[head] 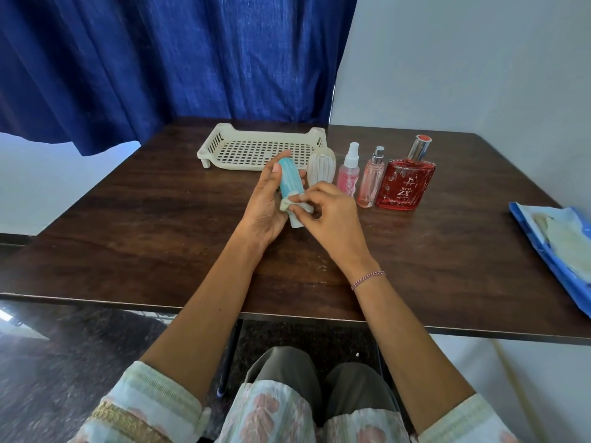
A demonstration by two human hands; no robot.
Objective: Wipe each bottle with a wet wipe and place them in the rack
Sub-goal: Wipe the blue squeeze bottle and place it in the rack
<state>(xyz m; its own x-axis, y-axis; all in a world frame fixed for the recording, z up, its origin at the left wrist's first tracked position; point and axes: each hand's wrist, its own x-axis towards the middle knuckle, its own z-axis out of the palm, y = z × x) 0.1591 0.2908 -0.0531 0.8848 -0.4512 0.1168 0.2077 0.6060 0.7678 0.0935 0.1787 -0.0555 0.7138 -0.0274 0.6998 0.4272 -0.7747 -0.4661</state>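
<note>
Left hand (pixel 267 203) clamped around the blue bottle (pixel 289 187); right hand (pixel 329 215) pinching a wet wipe (pixel 295 206) against its lower part. Bottle above the table (pixel 160 219), long axis running from 11 to 5 o'clock. Rack (pixel 214 145) at 12 o'clock from the hands, empty, left hand nearer. Four bottles standing at 1 to 2 o'clock. Bottle's base hidden behind fingers; wipe mostly bunched, hard to make out.
</note>
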